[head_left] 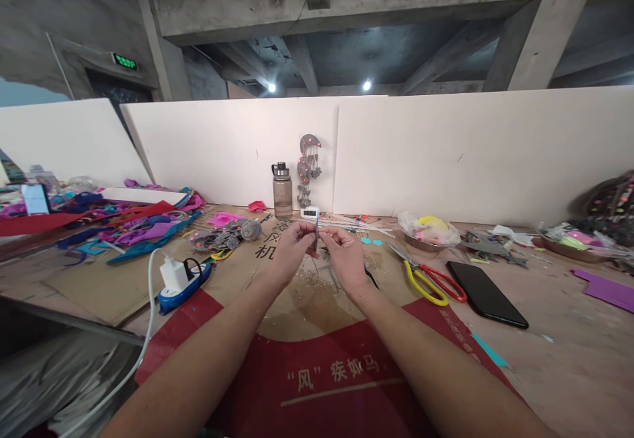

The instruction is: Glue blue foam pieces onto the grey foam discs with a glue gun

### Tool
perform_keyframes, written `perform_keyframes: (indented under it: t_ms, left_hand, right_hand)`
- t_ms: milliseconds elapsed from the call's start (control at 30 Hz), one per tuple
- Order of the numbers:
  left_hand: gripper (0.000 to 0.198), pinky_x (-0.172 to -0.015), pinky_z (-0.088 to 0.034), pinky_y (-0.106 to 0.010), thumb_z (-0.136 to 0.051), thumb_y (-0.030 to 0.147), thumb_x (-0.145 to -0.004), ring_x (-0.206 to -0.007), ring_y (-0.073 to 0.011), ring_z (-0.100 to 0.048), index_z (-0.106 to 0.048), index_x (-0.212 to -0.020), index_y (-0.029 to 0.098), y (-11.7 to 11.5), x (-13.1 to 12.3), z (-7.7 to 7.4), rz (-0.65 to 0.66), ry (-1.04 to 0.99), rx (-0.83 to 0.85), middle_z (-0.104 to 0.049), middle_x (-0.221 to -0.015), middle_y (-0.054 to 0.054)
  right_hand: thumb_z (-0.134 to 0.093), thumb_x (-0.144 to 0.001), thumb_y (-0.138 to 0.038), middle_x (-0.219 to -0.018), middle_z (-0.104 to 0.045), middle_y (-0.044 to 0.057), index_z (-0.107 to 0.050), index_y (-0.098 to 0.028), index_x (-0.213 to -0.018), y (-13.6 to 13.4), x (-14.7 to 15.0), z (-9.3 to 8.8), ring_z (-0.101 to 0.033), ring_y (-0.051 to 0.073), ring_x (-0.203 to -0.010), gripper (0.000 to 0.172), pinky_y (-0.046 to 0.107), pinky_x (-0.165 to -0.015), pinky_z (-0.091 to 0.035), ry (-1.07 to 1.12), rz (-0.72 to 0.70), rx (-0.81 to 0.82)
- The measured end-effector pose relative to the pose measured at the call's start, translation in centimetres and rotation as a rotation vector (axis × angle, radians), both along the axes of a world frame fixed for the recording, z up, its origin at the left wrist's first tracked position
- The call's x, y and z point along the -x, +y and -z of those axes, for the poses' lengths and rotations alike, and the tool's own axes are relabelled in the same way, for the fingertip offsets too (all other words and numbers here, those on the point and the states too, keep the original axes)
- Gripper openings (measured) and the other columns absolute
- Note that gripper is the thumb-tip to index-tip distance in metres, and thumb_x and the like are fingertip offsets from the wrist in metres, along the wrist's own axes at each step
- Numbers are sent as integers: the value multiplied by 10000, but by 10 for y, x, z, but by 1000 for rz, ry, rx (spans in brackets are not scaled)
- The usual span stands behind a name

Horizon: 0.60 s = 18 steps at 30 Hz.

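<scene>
My left hand [293,248] is closed in a pinch around a small grey piece [314,244] at the middle of the worktop. Close beside it, my right hand [345,256] has thumb and fingertips pressed together at the same spot; what they grip is too small to make out. A thin blue upright strip [317,222] shows between the fingertips. Below the hands hangs a loop of thin cord [314,274]. Behind them stands a small white digital timer [310,213]. Cardboard with printed characters [266,252] lies underneath, along with scattered scraps.
Scissors with red and yellow handles [426,281] and a black phone [488,294] lie right. Left are a blue power strip [184,287], grey yarn [251,229] and coloured felt [148,226]. A bottle [282,193] and a grey moon hanging [310,144] stand against white boards.
</scene>
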<state>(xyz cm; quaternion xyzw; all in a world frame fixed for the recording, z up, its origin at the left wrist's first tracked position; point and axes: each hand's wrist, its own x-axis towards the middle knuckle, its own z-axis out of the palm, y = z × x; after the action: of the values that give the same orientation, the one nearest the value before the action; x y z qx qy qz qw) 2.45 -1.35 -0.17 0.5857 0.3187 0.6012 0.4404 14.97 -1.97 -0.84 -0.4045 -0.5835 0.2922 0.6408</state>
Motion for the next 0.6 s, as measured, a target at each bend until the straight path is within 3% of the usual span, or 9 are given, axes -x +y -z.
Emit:
perform_keyframes:
  t_ms: [100, 200, 300, 433, 600]
  left_hand:
    - [307, -528, -527, -239, -721, 289, -676, -723, -136, -588, -569, -910, 163, -3, 0, -3, 52, 43, -29, -626, -839, -24]
    - [320, -468, -498, -228, -725, 319, -680, -618, -110, -559, -536, -890, 169, -4, -1, -4, 18, 46, -14, -606, -787, -4]
    - [288, -431, -483, -229, -699, 334, -697, -519, -86, -516, -526, -865, 175, -3, -3, -3, 4, 18, 29, -569, -723, 23]
    - [257, -442, -497, -232, -670, 343, -714, -540, -100, -551, -538, -862, 180, -4, -5, -3, 42, -40, 60, -581, -711, 22]
    - [261, -496, -546, -263, -696, 335, -695, -585, -110, -579, -568, -853, 172, -2, -4, -1, 40, -87, 90, -617, -767, 2]
  right_hand:
    - [-616, -701, -459, -537, -362, -66, -698, -189, -800, -1, -1, -2, -299, 107, -528, 300, 260, -525, -267, -3, 20, 2]
    - [-623, -703, -440, -524, -379, -65, -705, -186, -795, -4, -1, -5, -318, 106, -524, 282, 257, -525, -289, 16, 22, -3]
    - [-611, -732, -420, -566, -495, -39, -708, -185, -822, -7, 0, -5, -408, 121, -560, 270, 261, -561, -353, 33, -23, -2]
    - [-577, -791, -400, -756, -648, 17, -709, -181, -903, -7, 1, -1, -534, 150, -711, 279, 281, -694, -432, 60, -129, -41]
    - [-590, -795, -399, -758, -634, 8, -681, -183, -909, -2, 1, 6, -531, 141, -709, 261, 278, -694, -432, 114, -164, -24]
